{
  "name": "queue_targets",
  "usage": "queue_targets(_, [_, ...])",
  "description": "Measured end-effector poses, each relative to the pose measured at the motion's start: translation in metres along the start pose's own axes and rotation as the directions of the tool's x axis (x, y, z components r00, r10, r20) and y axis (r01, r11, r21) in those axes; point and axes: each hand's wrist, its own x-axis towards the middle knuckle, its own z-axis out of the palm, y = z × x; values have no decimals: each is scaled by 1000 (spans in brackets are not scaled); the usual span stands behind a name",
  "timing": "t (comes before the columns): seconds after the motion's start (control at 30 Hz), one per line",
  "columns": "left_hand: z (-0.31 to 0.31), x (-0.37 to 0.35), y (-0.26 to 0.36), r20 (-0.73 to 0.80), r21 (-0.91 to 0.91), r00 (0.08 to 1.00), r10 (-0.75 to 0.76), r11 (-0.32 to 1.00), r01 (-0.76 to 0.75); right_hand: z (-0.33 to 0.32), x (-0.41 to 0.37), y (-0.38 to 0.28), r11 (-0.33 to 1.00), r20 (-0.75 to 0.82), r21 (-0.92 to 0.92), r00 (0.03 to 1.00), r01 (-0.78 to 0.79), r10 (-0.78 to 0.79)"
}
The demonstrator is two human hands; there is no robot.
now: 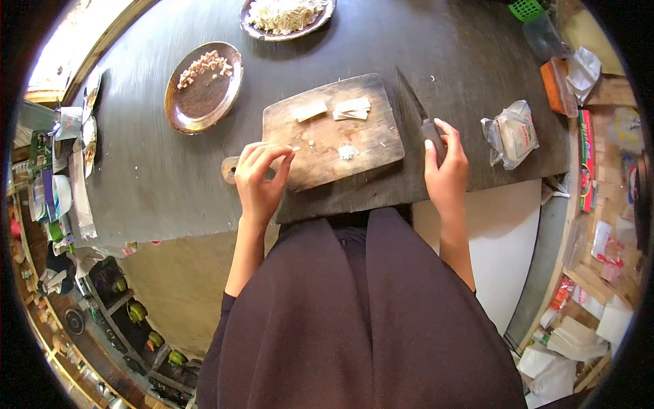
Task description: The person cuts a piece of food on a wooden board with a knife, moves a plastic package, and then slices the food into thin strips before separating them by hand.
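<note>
A worn wooden cutting board [327,146] lies near the table's front edge, its round handle to the left. On its far half rest two small stacks of pale flat slices, the left stack [310,111] and the right stack [351,109]. Closer to me sits a little heap of finely cut white bits [348,152]. Over the board's left edge, my left hand [262,174] is pinched, with a tiny whitish speck by the fingertips that I cannot make out. My right hand [446,163] grips a knife [413,95] by its dark handle, right of the board, blade pointing away.
A brown plate [197,109] with small brownish pieces stands at left. Farther back is a plate of pale shreds [286,15]. A plastic-wrapped white block [514,134] lies right of the knife. An orange-sided container [558,87] and crumpled paper sit at the right edge.
</note>
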Motion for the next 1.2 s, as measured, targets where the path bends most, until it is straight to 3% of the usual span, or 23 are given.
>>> queue_targets(0.13, [5, -6, -7, 47, -24, 982, 183, 983, -182, -6, -25, -15, 978, 26, 185, 996, -94, 91])
queue_targets(0.2, [13, -18, -12, 79, -27, 975, 206, 978, -205, -10, -37, -34, 778, 279, 485, 914, -398, 293])
queue_targets(0.23, [13, -24, -14, 104, 4, 972, 209, 978, -210, -7, -44, -45, 720, 306, 559, 909, -411, 282])
queue_targets(0.27, [12, -28, -16, 106, -5, 971, 213, 977, -214, 1, -54, -42, 838, 240, 481, 958, -256, 155])
queue_targets(0.33, [8, -34, -19, 128, -5, 967, 221, 975, -222, 9, -71, -56, 758, 304, 564, 936, -326, 176])
queue_targets(0.37, [6, -36, -22, 138, -17, 968, 210, 978, -209, 5, -76, -65, 668, 443, 593, 875, -450, 196])
queue_targets(0.4, [5, -35, -21, 144, -26, 966, 213, 977, -211, 6, -81, -73, 676, 496, 544, 840, -498, 219])
queue_targets(0.47, [2, -33, -17, 65, 6, 988, 138, 990, -139, 17, -96, -75, 704, 494, 555, 857, -443, 150])
queue_targets(0.5, [2, -33, -18, 84, 8, 990, 111, 994, -112, 11, -97, -83, 760, 559, 433, 806, -485, 196])
queue_targets(0.53, [1, -32, -17, 92, 0, 989, 114, 993, -114, 15, -102, -83, 758, 556, 429, 805, -491, 207])
queue_targets(0.6, [-1, -28, -11, 126, 96, 987, 98, 989, -110, 26, -112, -84, 941, 292, 332, 955, -60, -42])
queue_targets(0.63, [1, -27, -14, 140, 102, 985, 105, 988, -120, 22, -114, -92, 927, 351, 345, 936, -149, 20])
queue_targets(0.77, [2, -25, -19, 160, 70, 976, 145, 985, -157, 21, -122, -98, 952, 357, 291, 934, -93, -18])
queue_targets(0.83, [1, -24, -21, 175, 59, 971, 165, 982, -177, 19, -127, -100, 979, 481, 168, 876, -118, 24])
queue_targets(1.2, [8, -30, -33, 125, -35, 959, 253, 967, -251, 36, -153, -123, 993, 388, -49, 914, -109, 119])
